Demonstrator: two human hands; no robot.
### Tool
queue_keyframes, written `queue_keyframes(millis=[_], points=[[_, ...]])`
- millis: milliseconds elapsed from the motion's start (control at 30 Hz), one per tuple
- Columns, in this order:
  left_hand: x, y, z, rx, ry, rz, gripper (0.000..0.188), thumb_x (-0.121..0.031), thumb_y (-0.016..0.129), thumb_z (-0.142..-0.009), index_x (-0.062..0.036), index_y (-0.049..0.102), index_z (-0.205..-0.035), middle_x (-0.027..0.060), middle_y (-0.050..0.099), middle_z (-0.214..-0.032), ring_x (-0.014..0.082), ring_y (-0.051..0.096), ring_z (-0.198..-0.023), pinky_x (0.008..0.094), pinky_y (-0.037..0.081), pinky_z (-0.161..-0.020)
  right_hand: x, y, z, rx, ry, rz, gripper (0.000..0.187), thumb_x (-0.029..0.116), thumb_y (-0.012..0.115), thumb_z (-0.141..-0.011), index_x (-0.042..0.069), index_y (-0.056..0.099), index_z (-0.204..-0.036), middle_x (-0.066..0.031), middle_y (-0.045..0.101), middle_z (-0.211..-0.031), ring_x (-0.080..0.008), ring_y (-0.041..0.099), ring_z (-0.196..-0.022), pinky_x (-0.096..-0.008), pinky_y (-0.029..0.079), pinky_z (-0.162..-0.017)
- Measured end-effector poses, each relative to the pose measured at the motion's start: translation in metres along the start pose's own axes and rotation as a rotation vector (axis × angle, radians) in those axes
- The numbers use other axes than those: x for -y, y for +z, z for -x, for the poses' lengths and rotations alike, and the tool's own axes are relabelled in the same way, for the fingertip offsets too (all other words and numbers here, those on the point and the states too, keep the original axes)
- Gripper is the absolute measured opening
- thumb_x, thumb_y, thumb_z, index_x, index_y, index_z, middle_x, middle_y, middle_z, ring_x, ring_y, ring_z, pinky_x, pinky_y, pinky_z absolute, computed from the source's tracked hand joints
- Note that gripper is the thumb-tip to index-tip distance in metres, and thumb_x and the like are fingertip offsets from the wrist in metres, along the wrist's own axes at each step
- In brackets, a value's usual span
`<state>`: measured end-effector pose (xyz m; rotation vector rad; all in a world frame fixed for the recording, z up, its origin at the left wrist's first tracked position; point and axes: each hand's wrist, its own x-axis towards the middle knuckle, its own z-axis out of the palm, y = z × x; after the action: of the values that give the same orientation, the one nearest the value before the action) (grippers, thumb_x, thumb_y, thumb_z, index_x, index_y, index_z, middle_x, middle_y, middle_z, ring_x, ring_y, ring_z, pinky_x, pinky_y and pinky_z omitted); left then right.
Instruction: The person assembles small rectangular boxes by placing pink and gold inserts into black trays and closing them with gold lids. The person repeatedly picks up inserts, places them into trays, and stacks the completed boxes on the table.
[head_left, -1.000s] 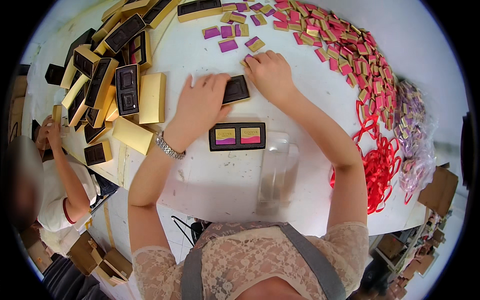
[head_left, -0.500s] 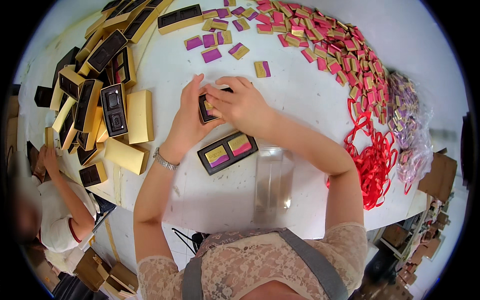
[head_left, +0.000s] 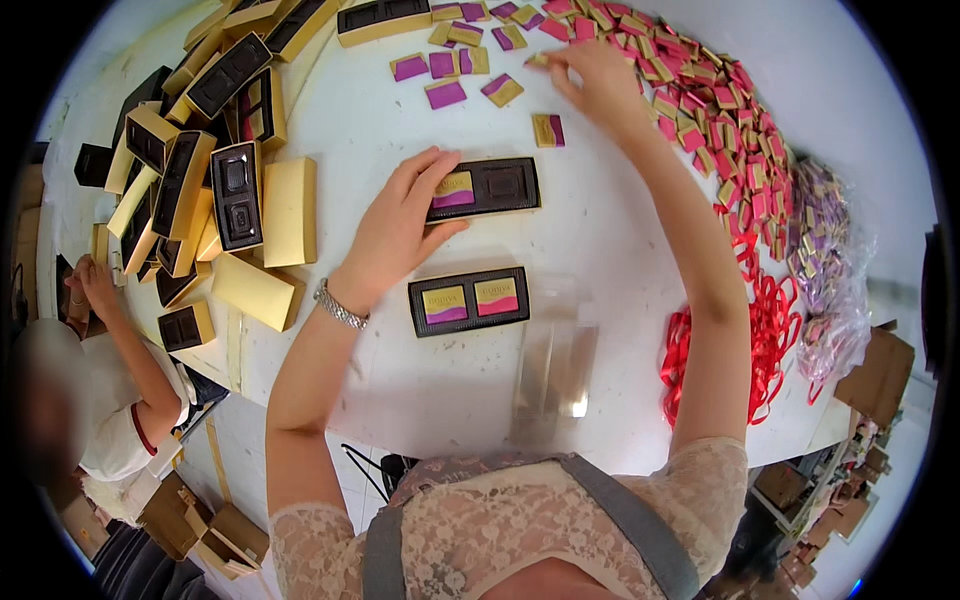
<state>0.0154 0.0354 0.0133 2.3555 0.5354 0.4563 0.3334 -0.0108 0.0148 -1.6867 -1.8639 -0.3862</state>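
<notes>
My left hand (head_left: 400, 215) grips the left end of a dark two-compartment box (head_left: 505, 190). A purple-and-gold wrapped chocolate (head_left: 453, 190) lies in its left compartment; nothing lies in the right one. Farther off, my right hand (head_left: 605, 85) reaches to the edge of the pink-and-gold pile, fingertips closed on a small gold-wrapped chocolate (head_left: 538, 61), partly hidden. Nearer me, a second box (head_left: 468, 325) holds one purple-and-gold and one pink-and-gold chocolate. Loose purple-and-gold chocolates (head_left: 446, 94) lie beyond the boxes.
Gold boxes with dark inserts (head_left: 182, 205) are heaped at left. Pink-and-gold chocolates (head_left: 715, 110) pile up at far right, near red ribbons (head_left: 765, 350) and a clear bag of wrapped pieces (head_left: 825, 250). Clear plastic sleeves (head_left: 550, 385) lie near me. Another person's hand (head_left: 92, 290) is at left.
My right hand has left the box and moved far and right to the chocolates. The held box has been turned level, its purple-and-gold chocolate now uncovered. My left hand still holds it.
</notes>
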Motion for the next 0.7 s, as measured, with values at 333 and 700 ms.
queue_keyframes(millis=[333,700], points=[[0.001,-0.018,-0.013,0.165,0.092,-0.108,0.063,-0.028,0.074,-0.085,-0.0038,0.046,-0.137,0.0166,0.046,-0.143,0.0338,0.043,-0.135,0.0404,0.040,-0.109,0.104,-0.015,0.058,0.226,-0.007,-0.265,0.034,0.020,0.075,-0.079,0.011,0.070,-0.111,-0.0067,0.058,-0.124,-0.0223,0.057,-0.099,-0.0383,0.049,-0.081],[0.129,-0.076,-0.178,-0.016,-0.225,-0.785,0.076,-0.019,0.063,-0.085,-0.0125,0.028,-0.152,0.0173,0.036,-0.154,0.0391,0.025,-0.146,0.0615,0.026,-0.114,0.093,-0.036,0.042,0.230,0.247,-0.222,0.027,0.030,0.065,-0.087,0.009,0.070,-0.104,-0.0106,0.067,-0.111,-0.0289,0.060,-0.104,-0.0440,0.048,-0.089]])
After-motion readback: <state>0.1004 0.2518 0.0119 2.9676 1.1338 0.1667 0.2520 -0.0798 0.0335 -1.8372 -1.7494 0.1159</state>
